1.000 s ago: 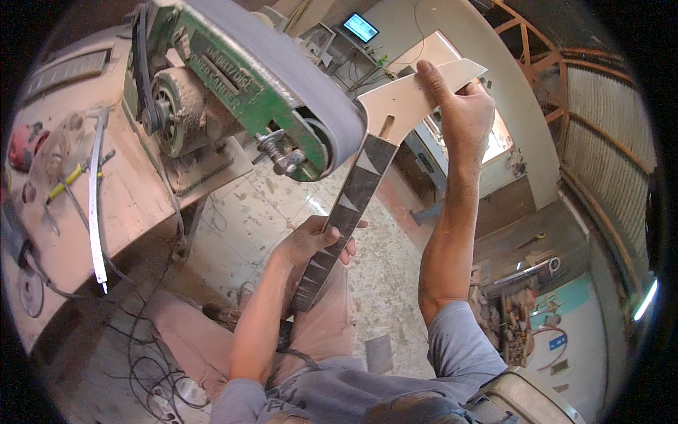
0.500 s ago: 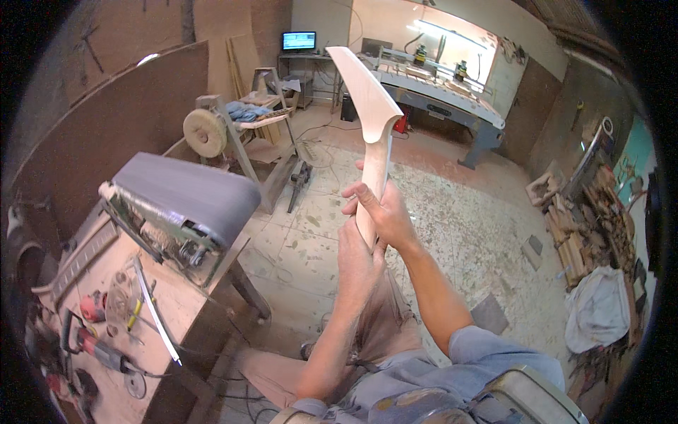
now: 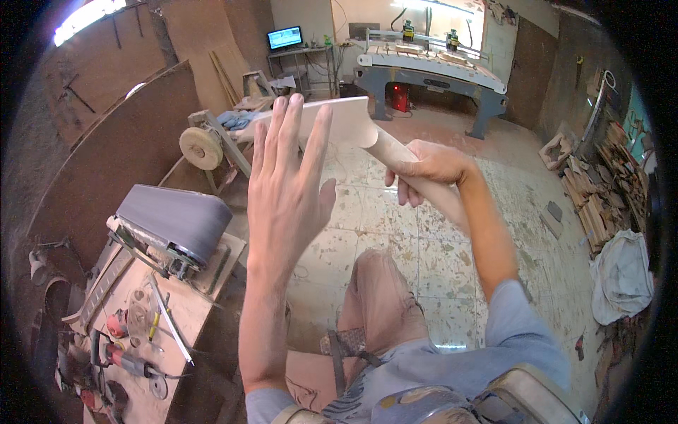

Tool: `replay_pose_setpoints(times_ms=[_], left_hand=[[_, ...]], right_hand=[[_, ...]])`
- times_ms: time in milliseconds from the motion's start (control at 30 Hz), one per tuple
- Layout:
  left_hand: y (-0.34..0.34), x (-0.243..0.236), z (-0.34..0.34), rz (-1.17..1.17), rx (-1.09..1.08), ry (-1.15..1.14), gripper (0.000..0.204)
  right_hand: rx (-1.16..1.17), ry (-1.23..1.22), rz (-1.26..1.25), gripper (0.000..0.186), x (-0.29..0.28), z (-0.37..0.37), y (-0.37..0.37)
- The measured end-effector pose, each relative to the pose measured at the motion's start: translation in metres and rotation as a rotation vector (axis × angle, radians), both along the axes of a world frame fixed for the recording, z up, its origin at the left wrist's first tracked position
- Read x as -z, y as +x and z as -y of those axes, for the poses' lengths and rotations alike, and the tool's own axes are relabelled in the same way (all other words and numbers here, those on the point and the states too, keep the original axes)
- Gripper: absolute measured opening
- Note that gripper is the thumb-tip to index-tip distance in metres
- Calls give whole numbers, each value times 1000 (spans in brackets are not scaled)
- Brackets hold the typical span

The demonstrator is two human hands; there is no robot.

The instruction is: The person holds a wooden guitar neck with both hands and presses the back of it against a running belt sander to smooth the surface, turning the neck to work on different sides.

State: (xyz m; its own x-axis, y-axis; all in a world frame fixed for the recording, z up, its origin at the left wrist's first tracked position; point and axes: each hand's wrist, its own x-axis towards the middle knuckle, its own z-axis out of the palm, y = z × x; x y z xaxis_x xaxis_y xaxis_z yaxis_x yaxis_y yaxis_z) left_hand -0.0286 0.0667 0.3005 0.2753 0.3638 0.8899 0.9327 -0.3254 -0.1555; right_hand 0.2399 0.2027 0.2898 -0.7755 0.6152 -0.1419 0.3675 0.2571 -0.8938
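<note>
Currently clamps the right hand [image 3: 432,167] around the rounded shaft of a pale wooden neck [image 3: 345,126], with the thumb along the top and the fingers curled beneath. Has the left hand [image 3: 286,180] raised and flat, fingers spread and pointing to the far side, partly covering the wide, flared end of the neck; cannot tell from this side about any contact between palm and wood. Has the hands well apart. Holds the neck slanting in the air above the blotched floor [image 3: 452,283], flared end to the left and far, shaft running right and nearer, through the grip.

At left, on the tabletop [image 3: 189,307], has a belt sander [image 3: 173,219] with a broad grey belt. Nearer on the same tabletop, has a thin white strip [image 3: 171,322], a yellow-handled tool [image 3: 154,325] just beside the strip, and a red and grey power tool [image 3: 131,362]. Farther off, faces a round pale wheel [image 3: 201,148] at left, a lit monitor [image 3: 284,38], and a long grey-legged machine [image 3: 431,78]. At right, has stacked wood pieces [image 3: 593,205] and a white sack [image 3: 621,275].
</note>
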Motion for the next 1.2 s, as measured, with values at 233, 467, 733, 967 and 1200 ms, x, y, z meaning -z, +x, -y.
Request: replay_pose_setpoints(times_ms=[233, 467, 733, 967, 1200], left_hand=[[-11, 63, -36, 272, 145, -421, 51], [4, 133, 1, 884, 200, -588, 60], [10, 162, 39, 1439, 446, -546, 55], [17, 181, 55, 1570, 510, -291, 52], [-4, 188, 57, 1592, 588, -190, 46]], right_hand=[[-69, 235, 640, 68, -67, 13, -2], [808, 1494, -775, 30, -61, 60, -27], [209, 273, -1183, 86, -22, 48, -164], [-432, -108, -1224, 75, -30, 12, -239], [-467, -133, -1169, 71, -32, 20, -273]])
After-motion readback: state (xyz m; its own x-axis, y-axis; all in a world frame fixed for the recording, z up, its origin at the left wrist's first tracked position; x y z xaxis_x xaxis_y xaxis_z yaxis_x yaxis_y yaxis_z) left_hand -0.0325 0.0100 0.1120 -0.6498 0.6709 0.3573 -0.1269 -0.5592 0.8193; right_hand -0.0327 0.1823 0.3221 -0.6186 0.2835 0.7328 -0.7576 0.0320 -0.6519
